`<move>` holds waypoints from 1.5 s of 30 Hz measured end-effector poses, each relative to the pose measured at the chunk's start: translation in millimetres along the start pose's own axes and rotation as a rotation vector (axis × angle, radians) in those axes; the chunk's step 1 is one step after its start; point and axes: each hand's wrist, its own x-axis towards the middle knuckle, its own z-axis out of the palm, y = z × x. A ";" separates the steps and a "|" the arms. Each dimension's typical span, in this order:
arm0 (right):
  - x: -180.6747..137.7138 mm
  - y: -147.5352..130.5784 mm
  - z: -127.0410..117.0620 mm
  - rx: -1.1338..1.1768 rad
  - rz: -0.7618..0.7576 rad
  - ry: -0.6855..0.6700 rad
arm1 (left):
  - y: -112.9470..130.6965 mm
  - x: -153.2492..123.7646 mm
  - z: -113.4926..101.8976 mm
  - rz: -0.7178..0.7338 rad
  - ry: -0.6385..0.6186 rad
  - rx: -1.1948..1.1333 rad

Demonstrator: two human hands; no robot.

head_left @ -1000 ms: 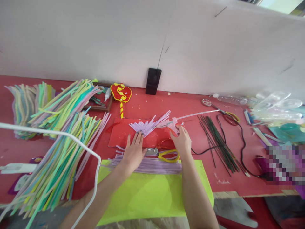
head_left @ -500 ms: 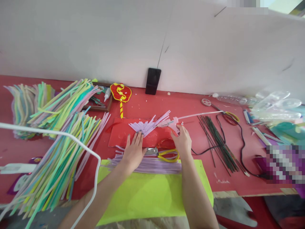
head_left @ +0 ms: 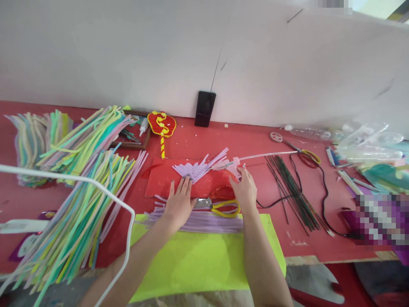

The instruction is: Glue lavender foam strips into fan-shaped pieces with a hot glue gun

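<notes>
While the right hand (head_left: 245,187) grasps a pink glue gun (head_left: 235,163), left hand (head_left: 180,207) flat, unclenched, touching lilac stems (head_left: 197,171), yellow-handled tool (head_left: 211,205) at its three o'clock

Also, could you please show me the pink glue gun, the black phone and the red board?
Pink glue gun (head_left: 230,165), head view: middle of its body.
Black phone (head_left: 205,109), head view: middle of its face.
Red board (head_left: 159,179), head view: bare left part.

The red tabletop (head_left: 249,138) carries a black rectangular phone (head_left: 205,109) at its back edge, a flat red rectangular board (head_left: 157,183) further forward, and multicoloured fuzzy strips (head_left: 81,209) overhanging its front edge.
</notes>
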 end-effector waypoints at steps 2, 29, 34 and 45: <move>0.6 -0.4 -0.5 -0.002 0.017 0.001 | 0.0 -0.2 -0.5 0.001 -0.001 0.001; 16.3 54.5 -5.1 -0.198 0.148 -0.033 | -0.8 -0.3 0.4 0.003 0.022 -0.019; 16.9 63.3 -3.4 -0.129 0.104 -0.041 | -1.3 -0.6 0.6 0.006 0.021 -0.013; 17.0 39.1 -11.6 -0.010 0.080 0.257 | -3.6 2.6 -5.9 0.046 0.087 -0.033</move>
